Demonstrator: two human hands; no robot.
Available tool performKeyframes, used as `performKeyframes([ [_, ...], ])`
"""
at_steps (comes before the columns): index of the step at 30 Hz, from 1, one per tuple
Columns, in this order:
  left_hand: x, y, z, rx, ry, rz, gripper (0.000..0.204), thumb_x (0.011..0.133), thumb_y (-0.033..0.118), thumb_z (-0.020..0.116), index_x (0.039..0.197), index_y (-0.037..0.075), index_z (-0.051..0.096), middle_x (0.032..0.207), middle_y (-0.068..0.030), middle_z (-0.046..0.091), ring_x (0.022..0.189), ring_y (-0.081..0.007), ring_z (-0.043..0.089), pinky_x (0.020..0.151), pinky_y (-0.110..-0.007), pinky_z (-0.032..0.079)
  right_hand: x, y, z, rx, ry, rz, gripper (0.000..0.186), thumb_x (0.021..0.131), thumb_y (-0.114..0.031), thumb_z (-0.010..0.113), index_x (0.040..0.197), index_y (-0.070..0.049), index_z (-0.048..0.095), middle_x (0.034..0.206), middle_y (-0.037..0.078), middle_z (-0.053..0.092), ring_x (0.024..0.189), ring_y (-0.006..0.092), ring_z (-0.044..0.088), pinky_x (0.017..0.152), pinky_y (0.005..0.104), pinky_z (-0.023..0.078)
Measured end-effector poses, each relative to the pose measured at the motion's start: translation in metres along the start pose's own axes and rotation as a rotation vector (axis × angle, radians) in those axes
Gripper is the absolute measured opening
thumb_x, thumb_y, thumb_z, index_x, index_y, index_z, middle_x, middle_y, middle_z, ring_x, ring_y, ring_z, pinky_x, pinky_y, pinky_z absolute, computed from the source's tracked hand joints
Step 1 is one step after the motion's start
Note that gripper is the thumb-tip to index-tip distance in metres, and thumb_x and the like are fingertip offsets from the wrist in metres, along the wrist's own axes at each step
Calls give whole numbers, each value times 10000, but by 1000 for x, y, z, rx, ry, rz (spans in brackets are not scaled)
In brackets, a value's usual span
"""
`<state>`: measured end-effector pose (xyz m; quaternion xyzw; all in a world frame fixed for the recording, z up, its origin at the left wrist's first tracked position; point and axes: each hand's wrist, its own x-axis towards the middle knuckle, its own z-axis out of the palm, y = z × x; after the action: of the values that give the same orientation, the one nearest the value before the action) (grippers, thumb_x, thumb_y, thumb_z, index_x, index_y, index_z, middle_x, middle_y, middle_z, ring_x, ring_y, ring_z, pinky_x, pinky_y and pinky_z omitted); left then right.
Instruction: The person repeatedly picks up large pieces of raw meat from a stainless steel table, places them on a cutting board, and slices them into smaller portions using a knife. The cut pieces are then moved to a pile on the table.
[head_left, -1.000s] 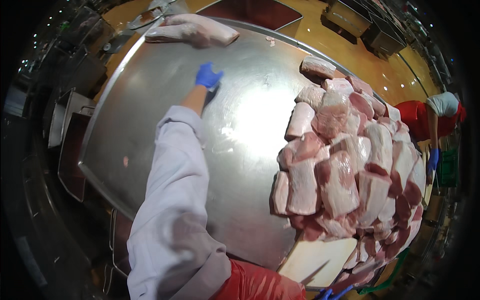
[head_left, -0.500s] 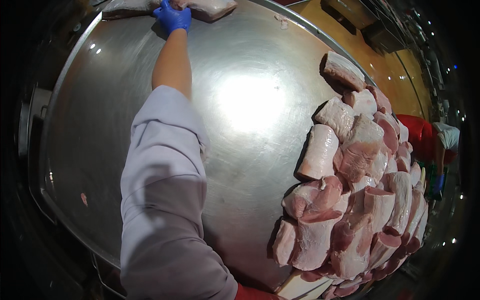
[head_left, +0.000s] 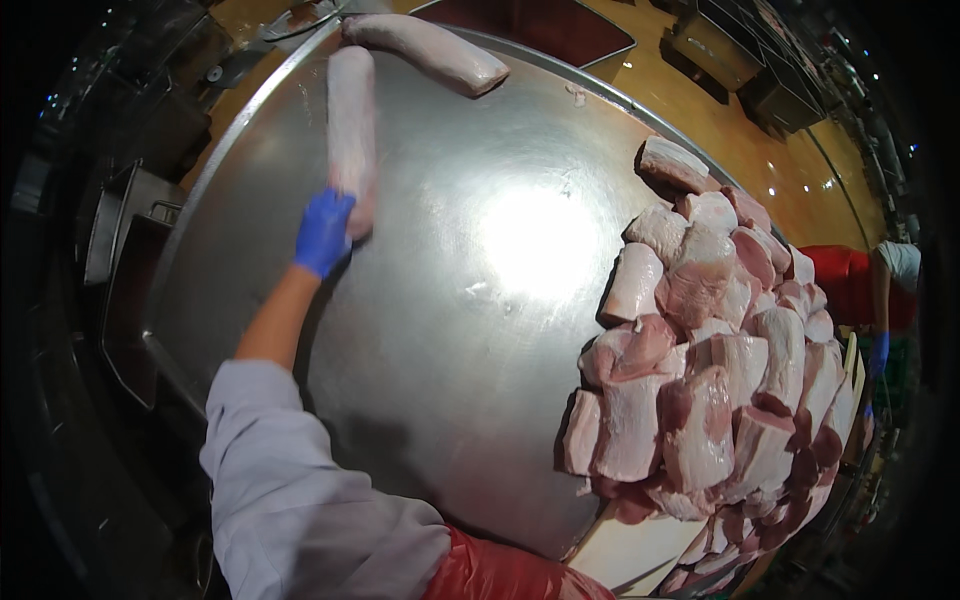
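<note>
My left hand [head_left: 325, 232], in a blue glove, is closed round the near end of a long pale pork loin [head_left: 350, 125]. The loin lies lengthwise on the steel table [head_left: 430, 400], pointing away from me and slightly blurred by motion. A second pork loin [head_left: 428, 52] rests at the table's far edge, apart from the first. On the right is a big pile of cut pork pieces [head_left: 700, 400], pink meat with whitish fat. My right hand is out of the picture.
At the near edge, under the pile, lies a white cutting board [head_left: 635, 550]. Metal bins [head_left: 135, 300] stand beyond the left edge. A co-worker in a red apron [head_left: 845, 285] with blue gloves is past the pile on the right. A raised rim [head_left: 245, 115] borders the table.
My left hand has drawn one pork loin from the far edge toward me, turning it lengthwise. The other loin stays at the far edge. My view has shifted somewhat.
</note>
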<state>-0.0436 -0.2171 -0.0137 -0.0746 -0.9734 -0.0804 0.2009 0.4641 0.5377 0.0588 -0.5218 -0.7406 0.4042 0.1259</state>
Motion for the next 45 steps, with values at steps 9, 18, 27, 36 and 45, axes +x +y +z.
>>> performKeyframes([
  [9, -103, 155, -109, 209, -446, -532, 1157, 592, 551, 917, 1507, 41, 426, 1477, -293, 452, 1300, -449, 525, 1057, -543, 461, -35, 87, -110, 242, 48, -72, 838, 986, -86, 491, 1672, -304, 62, 748, 76, 588, 513, 119, 450, 444, 258, 392],
  [18, -153, 196, -76, -573, -593, -571, 732, 620, 251, 832, 1258, -20, 597, 1091, -188, 705, 978, -339, 700, 888, -402, 555, -14, 161, -181, 414, -5, -143, 917, 965, 17, 505, 1668, -307, 14, 790, 99, 595, 513, 145, 470, 445, 278, 414],
  [27, -245, 431, -199, -997, -503, -19, 826, 576, 307, 840, 1288, -24, 585, 1178, -162, 671, 1113, -273, 652, 987, -395, 514, 28, 196, -254, 485, 14, -216, 857, 1004, 30, 485, 1671, -241, 19, 784, 95, 628, 525, 113, 508, 476, 246, 440],
  [36, -327, 723, -125, -251, -717, 447, 1025, 700, 578, 804, 1480, 17, 446, 1254, -240, 591, 1142, -411, 588, 979, -510, 489, 71, 154, -230, 87, -405, -533, 787, 987, -118, 570, 1659, -137, 160, 746, 100, 652, 576, 147, 568, 591, 343, 520],
  [45, -343, 730, -108, -336, -379, 626, 934, 694, 562, 807, 1411, 45, 503, 1256, -226, 564, 1147, -419, 551, 955, -538, 469, 27, 118, -165, -561, -594, -757, 824, 908, -39, 480, 1654, -233, 188, 830, 247, 691, 698, 442, 674, 650, 556, 546],
])
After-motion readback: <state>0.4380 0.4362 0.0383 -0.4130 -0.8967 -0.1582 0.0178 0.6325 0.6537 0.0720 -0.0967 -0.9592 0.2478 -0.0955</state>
